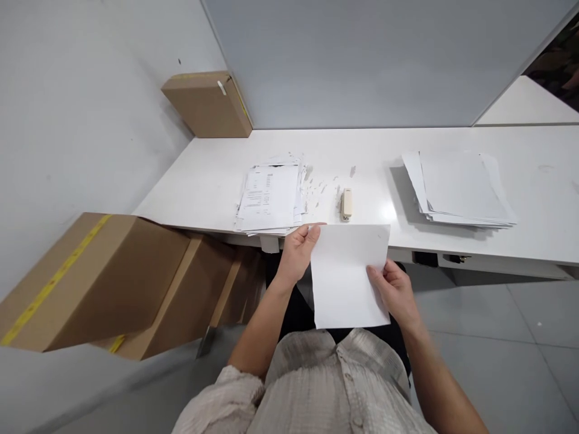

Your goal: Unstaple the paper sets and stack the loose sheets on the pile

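Between my two hands a white sheet of paper (348,283) is held over my lap, its far edge at the table's front edge. The side facing me looks blank apart from a small mark near the top right corner, perhaps a staple. My left hand (298,250) pinches the upper left corner, thumb on top. My right hand (395,289) grips the right edge about halfway down. Whether it is one sheet or a few together I cannot tell. Just beyond the paper a cream stapler (346,205) lies on the white table (371,157).
A stack of printed papers (269,199) lies on the left of the table, with small scraps beside it. To the right is a stack of blank-looking sheets (468,190). One cardboard box (208,105) stands in the back corner; more taped boxes (99,283) are at lower left.
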Demonstrator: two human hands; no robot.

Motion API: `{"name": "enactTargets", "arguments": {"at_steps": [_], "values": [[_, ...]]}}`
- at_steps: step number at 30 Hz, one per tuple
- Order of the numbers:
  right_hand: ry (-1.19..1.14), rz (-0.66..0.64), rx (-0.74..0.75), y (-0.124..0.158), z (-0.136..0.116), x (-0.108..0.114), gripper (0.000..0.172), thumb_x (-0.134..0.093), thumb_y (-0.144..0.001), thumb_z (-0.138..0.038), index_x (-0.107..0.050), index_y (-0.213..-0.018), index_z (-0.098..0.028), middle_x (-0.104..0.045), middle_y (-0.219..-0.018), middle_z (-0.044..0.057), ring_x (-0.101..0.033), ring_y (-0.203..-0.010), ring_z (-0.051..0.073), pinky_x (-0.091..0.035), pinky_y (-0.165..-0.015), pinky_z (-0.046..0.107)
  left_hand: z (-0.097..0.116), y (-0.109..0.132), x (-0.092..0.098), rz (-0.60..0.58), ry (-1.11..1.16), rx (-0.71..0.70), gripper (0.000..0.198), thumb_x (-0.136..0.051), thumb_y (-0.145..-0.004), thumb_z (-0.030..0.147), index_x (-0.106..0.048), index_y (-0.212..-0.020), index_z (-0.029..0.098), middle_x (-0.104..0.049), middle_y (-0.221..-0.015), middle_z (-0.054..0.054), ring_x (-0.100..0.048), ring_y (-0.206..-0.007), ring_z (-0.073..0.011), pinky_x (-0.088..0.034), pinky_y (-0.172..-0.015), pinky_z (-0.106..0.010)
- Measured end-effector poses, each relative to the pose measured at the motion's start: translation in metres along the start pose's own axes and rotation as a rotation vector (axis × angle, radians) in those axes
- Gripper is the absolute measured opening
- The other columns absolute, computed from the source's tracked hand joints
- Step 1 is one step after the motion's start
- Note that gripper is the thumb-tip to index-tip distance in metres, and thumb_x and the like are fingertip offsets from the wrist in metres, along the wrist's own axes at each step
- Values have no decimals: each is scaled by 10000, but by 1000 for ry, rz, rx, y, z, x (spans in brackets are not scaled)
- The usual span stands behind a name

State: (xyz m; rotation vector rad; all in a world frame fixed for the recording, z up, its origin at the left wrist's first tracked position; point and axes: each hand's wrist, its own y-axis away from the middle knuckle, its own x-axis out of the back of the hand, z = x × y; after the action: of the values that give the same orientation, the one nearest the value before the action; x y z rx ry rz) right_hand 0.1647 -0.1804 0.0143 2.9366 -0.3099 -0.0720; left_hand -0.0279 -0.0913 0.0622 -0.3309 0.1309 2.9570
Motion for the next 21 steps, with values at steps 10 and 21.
{"name": "enactTargets", "arguments": {"at_steps": [10, 21], "values": [[-67, 14, -127, 11, 17, 6, 303, -659, -759, -400, -613, -986, -204, -664, -859, 34, -608, -750, 188, -501, -648, 286, -22, -2, -8, -54, 178, 174, 333, -640, -767, 436, -666, -938, 151, -704, -790, -41, -650, -720, -153, -487, -701, -257], [-78, 56, -214, 10, 22, 6, 294, -637, -766, -443, -607, -948, -215, -681, -849, 31, -607, -682, 165, -489, -579, 252, -29, -8, -10, -54, 213, 230, 346, -678, -728, 428, -669, -927, 145, -702, -797, -47, -655, -794, -182, -489, -790, -314]]}}
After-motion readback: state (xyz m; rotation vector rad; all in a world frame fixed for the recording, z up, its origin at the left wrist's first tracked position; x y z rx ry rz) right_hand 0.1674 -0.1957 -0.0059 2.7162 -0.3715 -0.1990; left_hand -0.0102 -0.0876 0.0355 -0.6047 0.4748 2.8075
